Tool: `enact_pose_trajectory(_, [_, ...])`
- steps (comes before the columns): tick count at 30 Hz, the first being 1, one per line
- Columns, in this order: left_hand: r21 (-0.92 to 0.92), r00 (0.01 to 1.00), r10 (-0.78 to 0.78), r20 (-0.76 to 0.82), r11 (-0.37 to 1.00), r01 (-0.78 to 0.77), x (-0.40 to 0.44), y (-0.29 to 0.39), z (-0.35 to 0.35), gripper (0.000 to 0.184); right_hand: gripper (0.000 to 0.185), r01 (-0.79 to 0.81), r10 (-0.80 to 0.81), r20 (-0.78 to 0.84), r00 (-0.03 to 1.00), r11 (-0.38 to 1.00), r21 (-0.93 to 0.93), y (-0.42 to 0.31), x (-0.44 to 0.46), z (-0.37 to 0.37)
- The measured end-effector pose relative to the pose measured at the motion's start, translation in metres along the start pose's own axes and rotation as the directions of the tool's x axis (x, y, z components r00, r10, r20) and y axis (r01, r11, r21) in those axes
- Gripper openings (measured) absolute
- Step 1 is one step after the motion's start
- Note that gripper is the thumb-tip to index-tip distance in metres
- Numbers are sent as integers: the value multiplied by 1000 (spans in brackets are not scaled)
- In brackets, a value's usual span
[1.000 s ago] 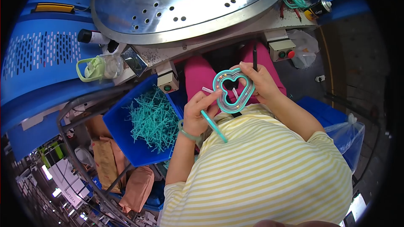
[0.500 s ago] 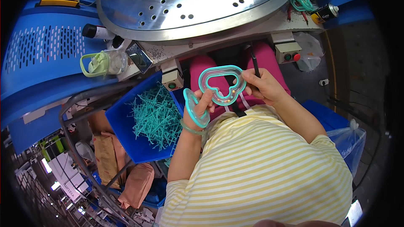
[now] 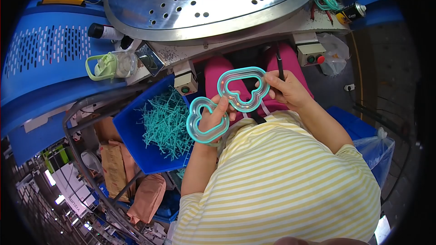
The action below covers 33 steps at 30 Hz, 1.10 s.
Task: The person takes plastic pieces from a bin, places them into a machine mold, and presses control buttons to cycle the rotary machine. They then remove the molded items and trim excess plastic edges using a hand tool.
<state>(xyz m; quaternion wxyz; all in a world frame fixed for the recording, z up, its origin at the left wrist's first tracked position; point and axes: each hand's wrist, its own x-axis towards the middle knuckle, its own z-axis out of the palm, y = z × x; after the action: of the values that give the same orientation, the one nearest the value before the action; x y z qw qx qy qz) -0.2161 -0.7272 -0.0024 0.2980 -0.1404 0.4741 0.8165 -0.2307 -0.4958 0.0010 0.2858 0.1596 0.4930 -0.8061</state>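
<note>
Over my lap, a teal-rimmed clear cloud-shaped ring (image 3: 245,104) with small beads inside is held between both hands. My left hand (image 3: 215,117) pinches its lower left edge. A second teal-rimmed ring (image 3: 195,131) hangs around that same hand, near the wrist. My right hand (image 3: 289,89) grips the upper right edge of the first ring with thumb and fingers. A thin dark pen-like tool (image 3: 279,63) sticks up from between the right fingers. A blue bin (image 3: 131,131) of teal plastic sticks stands left of my left hand.
A round metal plate with holes (image 3: 218,29) fills the top. Control boxes with buttons (image 3: 185,83) hang under the table edge. A green-lidded bottle (image 3: 109,66) and a phone-like slab (image 3: 150,58) lie at the left; spray cans (image 3: 349,13) lie top right.
The cloud ring has turned between my hands and now lies flatter to view. The second ring has swung from edge-on to facing the camera around my left hand.
</note>
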Motion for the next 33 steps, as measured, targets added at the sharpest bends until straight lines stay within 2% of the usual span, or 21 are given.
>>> enact_pose_trajectory(2, [13,1000,5,27,1000,-6,-1,2,4,32,33,0,0,-2,1000,1000,0,-1,-1,0])
enact_pose_trajectory(5, [28,999,16,-28,999,-15,-3,2,9,34,33,2,-2,-4,1000,1000,1,-1,-3,1])
enact_pose_trajectory(7, [90,998,57,41,994,-60,-2,-1,4,40,33,6,-6,-2,1000,1000,-5,-1,-3,1])
enact_pose_trajectory(10, [125,997,62,39,990,-67,-4,1,6,41,32,18,-18,-1,1000,1000,-5,0,-4,1])
enact_pose_trajectory(19, [15,997,46,60,999,-47,-6,5,12,35,33,43,-43,7,999,999,17,4,-4,-3])
enact_pose_trajectory(27, [71,997,47,65,996,-51,-7,5,12,35,34,59,-59,6,998,998,17,7,-3,-4])
enact_pose_trajectory(30, [75,998,49,46,996,-52,-2,-3,4,37,33,49,-49,-7,999,998,-32,6,-4,-2])
enact_pose_trajectory(32, [81,999,44,25,996,-46,0,-4,6,38,31,121,-122,9,993,974,-192,5,-5,2])
enact_pose_trajectory(33, [12,999,33,-40,999,-32,0,-5,11,35,25,100,-94,35,995,967,-233,0,-8,4])
